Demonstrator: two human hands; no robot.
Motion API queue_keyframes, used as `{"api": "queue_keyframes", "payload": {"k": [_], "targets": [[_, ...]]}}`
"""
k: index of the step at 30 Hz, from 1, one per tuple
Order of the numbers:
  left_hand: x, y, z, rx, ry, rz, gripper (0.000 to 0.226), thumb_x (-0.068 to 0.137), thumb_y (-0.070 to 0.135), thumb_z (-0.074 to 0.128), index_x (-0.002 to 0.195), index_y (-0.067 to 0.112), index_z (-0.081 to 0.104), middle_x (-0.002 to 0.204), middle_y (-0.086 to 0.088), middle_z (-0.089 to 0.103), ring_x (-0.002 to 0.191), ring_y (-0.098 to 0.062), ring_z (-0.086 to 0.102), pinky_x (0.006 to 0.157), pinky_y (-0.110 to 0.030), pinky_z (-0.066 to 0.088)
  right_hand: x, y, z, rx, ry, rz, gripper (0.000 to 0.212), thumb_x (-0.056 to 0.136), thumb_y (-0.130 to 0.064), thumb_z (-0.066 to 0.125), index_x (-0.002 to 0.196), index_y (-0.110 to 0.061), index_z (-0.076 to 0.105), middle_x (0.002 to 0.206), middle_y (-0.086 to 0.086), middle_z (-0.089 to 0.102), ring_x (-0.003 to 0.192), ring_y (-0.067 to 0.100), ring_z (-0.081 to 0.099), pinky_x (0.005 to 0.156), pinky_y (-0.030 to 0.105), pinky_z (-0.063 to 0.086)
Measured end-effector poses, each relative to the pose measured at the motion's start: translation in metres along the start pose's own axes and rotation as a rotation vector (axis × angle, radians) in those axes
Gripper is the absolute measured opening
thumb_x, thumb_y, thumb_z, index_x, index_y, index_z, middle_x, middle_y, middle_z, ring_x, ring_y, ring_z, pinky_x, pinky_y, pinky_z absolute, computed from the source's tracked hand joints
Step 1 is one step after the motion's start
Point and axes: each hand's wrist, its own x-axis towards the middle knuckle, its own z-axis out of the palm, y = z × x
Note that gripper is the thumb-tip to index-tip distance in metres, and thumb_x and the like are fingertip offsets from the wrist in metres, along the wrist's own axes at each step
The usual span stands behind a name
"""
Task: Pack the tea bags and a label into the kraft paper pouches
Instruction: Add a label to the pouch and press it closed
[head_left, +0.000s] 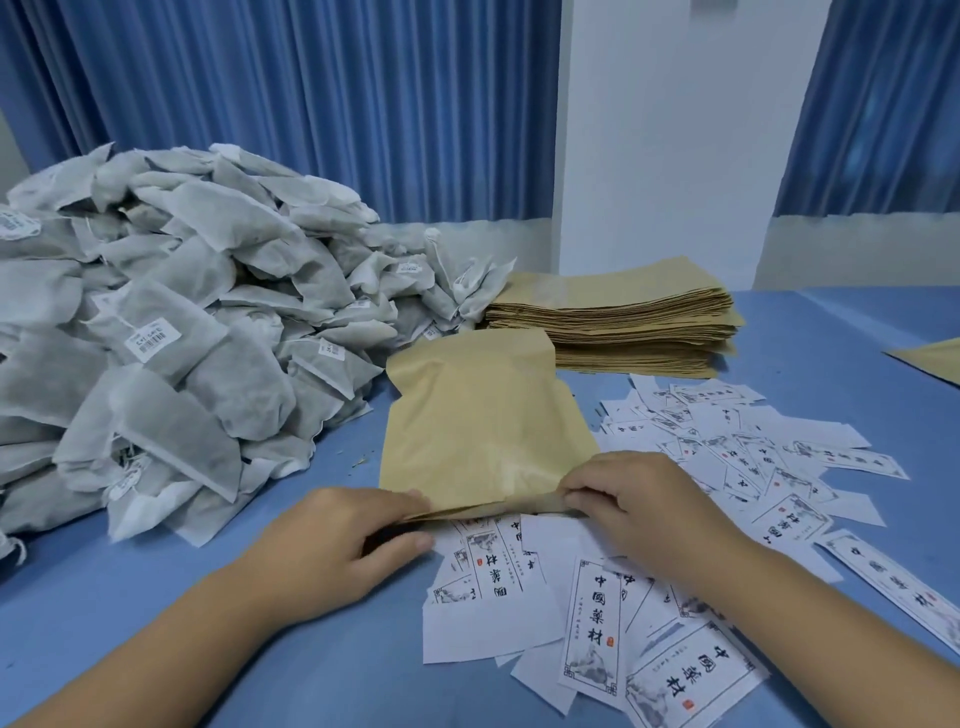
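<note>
We have the flat brown kraft paper pouch (478, 415) lying on the blue table (156, 623), right in front of us, w/ its near end at our hands. Our left hand (358, 530) pinches the near lip at its left corner, fingertips on the paper & thumb just below. Our right hand (639, 509) pinches the same lip further right, fingertips curled tight on the edge.

The step now, we think, is to pull the mouth open. To do it well, we should lift only the top layer & hold the bottom layer down, so the two sheets part. Pull gently, as thin paper can rip at the sides. Make the gap wide before one hand lets go, or it may flop shut.

What's in the pouch? It puffs up a bit in the middle, so maybe sth is inside, but we can't see in.

- The big heap of grey-white cloth tea bags (182, 338) sits on the left, just beside the pouch.
- The white paper labels w/ black letters (727, 452) lie spread out on the right & under the pouch's near edge.
- The neat stack of flat brown pouches (623, 322) sits behind, right next to the heap.
</note>
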Motion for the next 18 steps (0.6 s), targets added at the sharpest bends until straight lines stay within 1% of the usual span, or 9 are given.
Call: {"api": "queue_keyframes", "payload": {"k": [1,3,5,7,9,11,14,17,18], "targets": [[0.0,0.0,0.0,0.018,0.053,-0.002,0.054,0.085,0.065,0.032,0.113,0.034,0.066,0.104,0.02,0.068,0.094,-0.002,0.062,0.08,-0.03,0.053,0.002,0.0,0.001,0.005,0.011,0.02,0.015,0.091,-0.017,0.061,0.087,-0.024,0.074,0.083,-0.011,0.068,0.082,0.006,0.058,0.077,0.024,0.045],[0.001,-0.001,0.001,0.046,0.138,0.052,0.043,0.087,0.054,0.04,0.1,0.027,0.07,0.092,0.017,0.066,0.082,-0.006,0.062,0.068,-0.031,0.054,0.003,0.0,0.001,-0.005,0.031,0.008,0.014,0.09,-0.016,0.062,0.085,-0.023,0.073,0.08,-0.011,0.067,0.079,0.006,0.057,0.074,0.021,0.043],[0.002,0.0,0.0,0.063,0.241,0.126,0.023,0.088,0.042,0.048,0.093,0.027,0.064,0.086,0.014,0.06,0.072,-0.009,0.06,0.058,-0.024,0.052,0.0,0.0,-0.004,-0.039,0.058,-0.071,0.009,0.088,-0.016,0.066,0.083,-0.02,0.073,0.075,-0.01,0.065,0.076,0.007,0.055,0.07,0.019,0.042],[0.002,0.002,0.0,0.085,0.316,0.155,0.014,0.089,0.037,0.049,0.089,0.026,0.057,0.082,0.011,0.056,0.065,-0.013,0.056,0.051,-0.02,0.046,-0.003,0.002,-0.013,-0.133,0.038,-0.183,0.005,0.085,-0.018,0.072,0.08,-0.016,0.073,0.072,-0.006,0.062,0.074,0.013,0.055,0.067,0.023,0.045],[0.003,0.001,0.001,0.122,0.37,0.16,0.031,0.094,0.04,0.044,0.082,0.016,0.06,0.076,0.005,0.055,0.057,-0.02,0.055,0.044,-0.024,0.045,-0.004,0.003,-0.02,-0.247,0.015,-0.245,0.005,0.081,-0.017,0.075,0.078,-0.014,0.073,0.071,-0.003,0.061,0.073,0.019,0.056,0.064,0.032,0.05],[0.004,0.001,0.001,0.122,0.406,0.151,0.048,0.099,0.046,0.033,0.078,0.013,0.061,0.072,0.002,0.053,0.054,-0.021,0.052,0.041,-0.025,0.043,-0.003,0.002,-0.023,-0.318,0.048,-0.288,0.006,0.075,-0.009,0.079,0.075,-0.011,0.073,0.069,0.0,0.061,0.069,0.025,0.058,0.058,0.036,0.052],[0.004,0.001,0.0,0.114,0.414,0.142,0.037,0.101,0.049,0.027,0.083,0.023,0.047,0.071,0.004,0.051,0.054,-0.018,0.049,0.042,-0.023,0.041,-0.003,-0.003,-0.018,-0.405,0.103,-0.34,0.017,0.062,0.001,0.085,0.069,-0.01,0.073,0.064,0.002,0.061,0.06,0.027,0.058,0.051,0.033,0.051],[0.002,0.001,0.001,0.128,0.382,0.124,0.038,0.1,0.047,0.031,0.083,0.02,0.051,0.072,0.003,0.053,0.055,-0.019,0.051,0.043,-0.025,0.042,-0.003,-0.004,-0.016,-0.441,0.164,-0.325,0.024,0.054,0.007,0.086,0.066,-0.008,0.072,0.06,0.003,0.06,0.055,0.027,0.058,0.044,0.03,0.049],[0.001,0.0,0.001,0.143,0.361,0.125,0.032,0.098,0.043,0.036,0.083,0.019,0.052,0.074,0.003,0.054,0.057,-0.019,0.053,0.044,-0.026,0.043,-0.003,-0.003,-0.015,-0.445,0.176,-0.318,0.026,0.051,0.009,0.086,0.066,-0.008,0.072,0.06,0.003,0.059,0.055,0.026,0.057,0.042,0.029,0.048]]}}
